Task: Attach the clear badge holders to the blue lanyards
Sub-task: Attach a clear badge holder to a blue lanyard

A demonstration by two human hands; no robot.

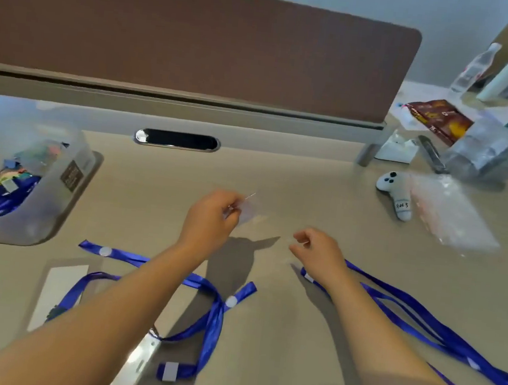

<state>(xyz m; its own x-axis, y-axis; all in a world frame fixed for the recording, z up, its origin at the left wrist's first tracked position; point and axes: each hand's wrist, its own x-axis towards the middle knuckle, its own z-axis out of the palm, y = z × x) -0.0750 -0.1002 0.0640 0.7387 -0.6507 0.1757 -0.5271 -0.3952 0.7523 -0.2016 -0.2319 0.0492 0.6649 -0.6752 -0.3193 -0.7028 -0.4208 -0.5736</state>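
The left hand [212, 216] pinches a clear badge holder [249, 212] by its edge, lifted just above the desk [310, 182]. The right hand [319, 249] hovers beside it with fingers curled; whether it grips anything I cannot tell, as the picture is blurred. Blue lanyards [212, 310] lie loose under both forearms, and 1 plastic bin [73, 173] sits at far left.

Head camera looks down (steeply) at desk [294, 181].
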